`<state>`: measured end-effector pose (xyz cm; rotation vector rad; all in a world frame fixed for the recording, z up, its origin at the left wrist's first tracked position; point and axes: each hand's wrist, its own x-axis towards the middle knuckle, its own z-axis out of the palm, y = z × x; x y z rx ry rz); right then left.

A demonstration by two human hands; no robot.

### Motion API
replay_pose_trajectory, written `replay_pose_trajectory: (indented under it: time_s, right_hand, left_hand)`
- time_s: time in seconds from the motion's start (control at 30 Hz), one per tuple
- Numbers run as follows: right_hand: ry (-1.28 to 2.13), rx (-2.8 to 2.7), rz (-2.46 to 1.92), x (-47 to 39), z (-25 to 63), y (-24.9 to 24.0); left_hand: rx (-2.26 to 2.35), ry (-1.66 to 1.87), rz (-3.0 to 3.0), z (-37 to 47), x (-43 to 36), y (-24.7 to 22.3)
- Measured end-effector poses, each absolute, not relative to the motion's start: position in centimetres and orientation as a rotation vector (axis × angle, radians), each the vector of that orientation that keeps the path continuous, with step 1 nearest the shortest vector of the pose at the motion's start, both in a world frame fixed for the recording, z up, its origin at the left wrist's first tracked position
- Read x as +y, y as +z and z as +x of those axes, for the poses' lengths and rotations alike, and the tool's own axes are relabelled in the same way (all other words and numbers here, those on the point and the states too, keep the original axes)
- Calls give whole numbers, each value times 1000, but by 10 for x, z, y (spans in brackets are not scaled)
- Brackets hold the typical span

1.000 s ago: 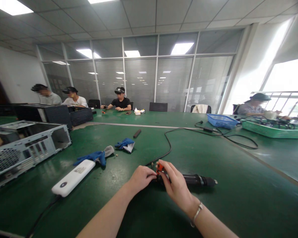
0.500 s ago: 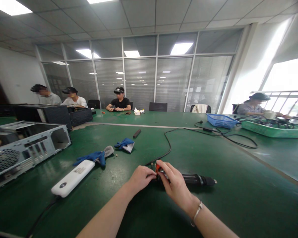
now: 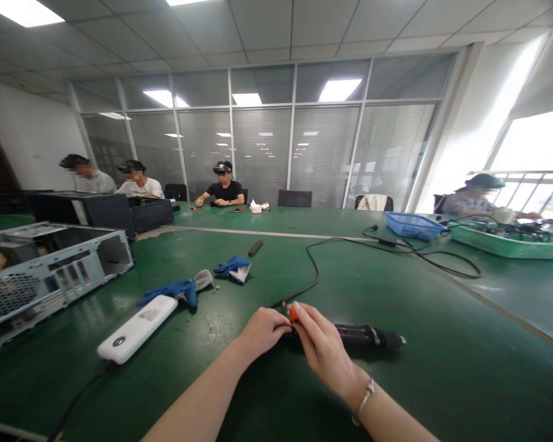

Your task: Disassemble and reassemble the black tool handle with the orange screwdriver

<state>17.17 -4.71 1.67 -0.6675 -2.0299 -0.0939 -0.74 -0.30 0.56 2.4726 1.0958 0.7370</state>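
Note:
A black electric screwdriver (image 3: pixel 362 336) lies on the green table in front of me, its tip pointing right. My left hand (image 3: pixel 260 334) is closed, with thumb and fingertips at the tool's cord end. My right hand (image 3: pixel 320 344) bends over the tool's rear part and pinches a small orange piece (image 3: pixel 294 314). Its kind is hidden by the fingers. A tiny metallic part (image 3: pixel 284 304) shows just beside the orange piece. The black cord (image 3: pixel 314 270) runs away from the tool's rear across the table.
Left are a white power strip-like box (image 3: pixel 138 328), blue gloves (image 3: pixel 172 291) and a metal computer case (image 3: pixel 59 270). A dark bar (image 3: pixel 255 247) lies further back. Blue (image 3: pixel 415 226) and green (image 3: pixel 507 241) baskets stand right. Several people sit around the table.
My right fingers have shifted slightly around the orange piece, and more of it shows. The view has moved a little. A person across the table has moved a hand outward.

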Motion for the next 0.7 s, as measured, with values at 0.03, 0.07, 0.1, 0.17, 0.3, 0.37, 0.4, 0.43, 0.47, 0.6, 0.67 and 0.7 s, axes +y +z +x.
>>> replay_pose_trajectory:
  time_s: [0.03,0.07,0.1,0.17,0.3,0.37,0.4,0.43,0.47,0.6,0.67,0.7]
  right_hand:
    - [-86,-2038,-667,-48,172,17]
    - [-76,-2042,-668,-48,171,18]
    - [-68,-2039,-672,-48,171,18]
    - [-63,-2014,-683,-49,171,19]
    - [-58,-1988,-695,-48,171,18]
    - [-39,-2002,-695,-49,170,18]
    - [-31,-2011,-692,-49,170,18]
    - [-26,-2019,-684,-50,170,19]
    - [-21,-2027,-677,-50,170,19]
    - [-30,-1991,-694,-50,170,20]
    - [-62,-1953,-704,-49,171,18]
    - [-77,-1942,-700,-49,172,17]
  left_hand:
    - [1103,733,2476,-7,-3,6]
    - [1108,729,2479,-7,-3,6]
    - [1111,727,2482,-7,-4,7]
    - [1110,726,2486,-7,-4,8]
    - [1101,734,2480,-8,-5,8]
    - [1096,738,2475,-8,-4,8]
    - [1094,739,2474,-8,-4,8]
    - [1094,739,2474,-8,-4,7]
    - [1096,738,2475,-8,-3,7]
    - [1107,745,2485,-7,-3,6]
    - [1109,752,2486,-7,-4,7]
    - [1106,752,2485,-7,-4,7]
